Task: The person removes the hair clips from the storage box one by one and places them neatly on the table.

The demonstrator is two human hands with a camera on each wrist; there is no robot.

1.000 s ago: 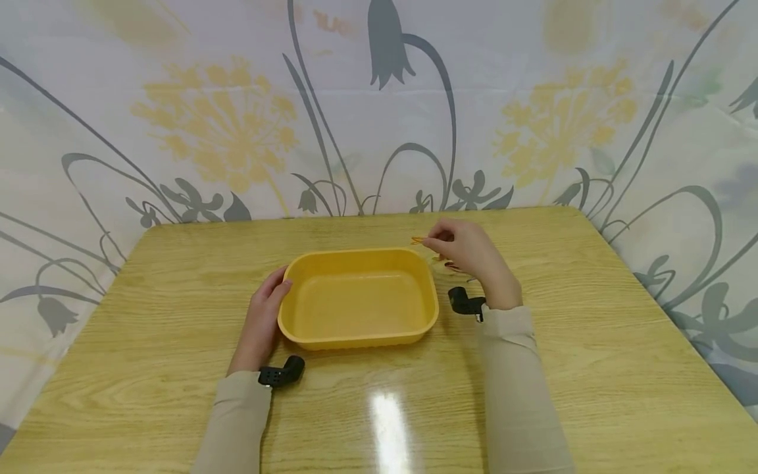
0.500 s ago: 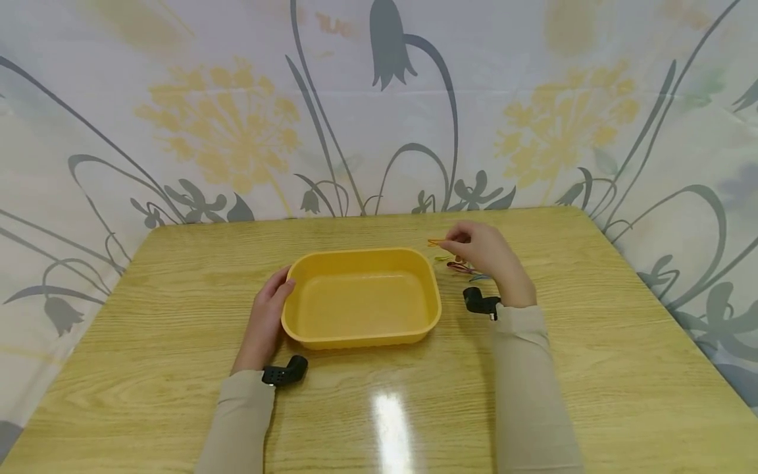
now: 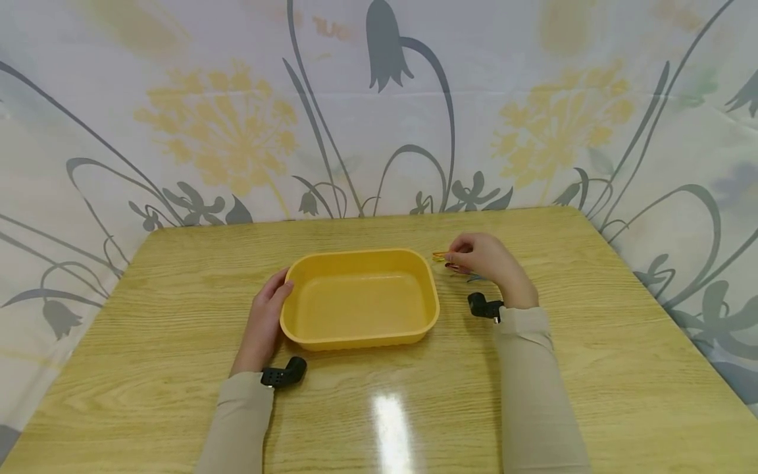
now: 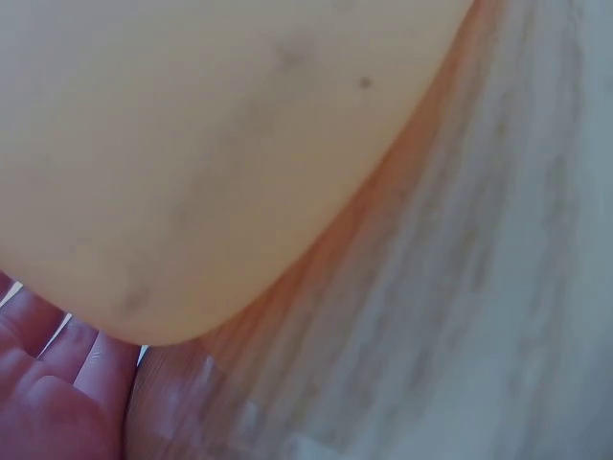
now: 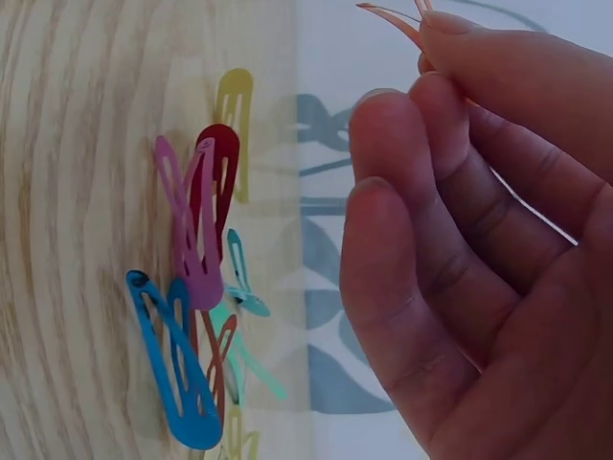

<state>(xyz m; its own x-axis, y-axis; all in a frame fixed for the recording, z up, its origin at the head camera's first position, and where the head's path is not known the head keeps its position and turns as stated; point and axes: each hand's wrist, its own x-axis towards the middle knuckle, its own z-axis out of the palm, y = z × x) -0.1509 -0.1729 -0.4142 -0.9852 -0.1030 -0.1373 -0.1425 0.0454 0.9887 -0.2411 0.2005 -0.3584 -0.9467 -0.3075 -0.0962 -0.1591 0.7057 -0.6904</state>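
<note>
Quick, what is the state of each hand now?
Left hand: open, resting against the yellow tray.
Right hand: pinching an orange hair clip.

Home-like setting, staged for recording. Small wood-grain worktop (image 3: pixel 177 368) with rounded corners, glossy, ceiling light reflected near front edge. Floral-print cloth (image 3: pixel 237 118), grey stems and yellow blooms, hung close behind far edge and along both sides, hiding room. Household plastic tub (image 3: pixel 361 299) mid-worktop.
</note>
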